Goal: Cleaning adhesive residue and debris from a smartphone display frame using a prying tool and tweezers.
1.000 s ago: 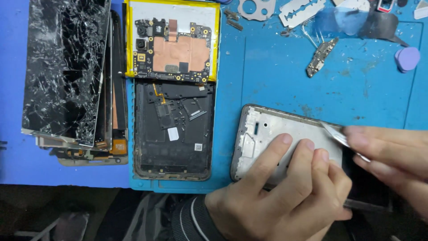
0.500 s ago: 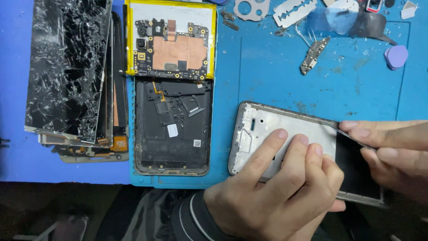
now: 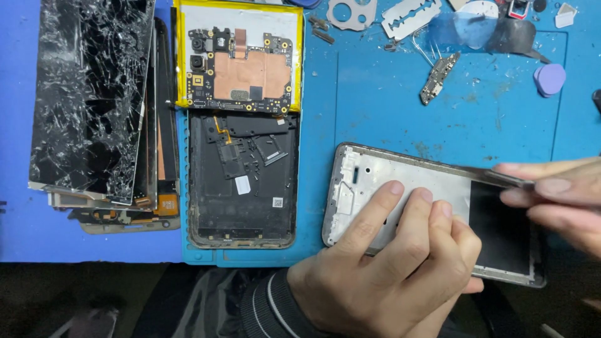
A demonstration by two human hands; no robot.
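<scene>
Left hand: fingers flat, pressing phone frame | Right hand: pinching thin metal blade over frame's far edge

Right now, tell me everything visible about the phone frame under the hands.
The phone frame lies flat across the blue mat's lower right edge. Its rim looks like grey metal, the inner plate whitish with cut-outs at the left end and a dark panel to the right. The left hand presses on it; the right hand holds a thin metal blade over it.
</scene>
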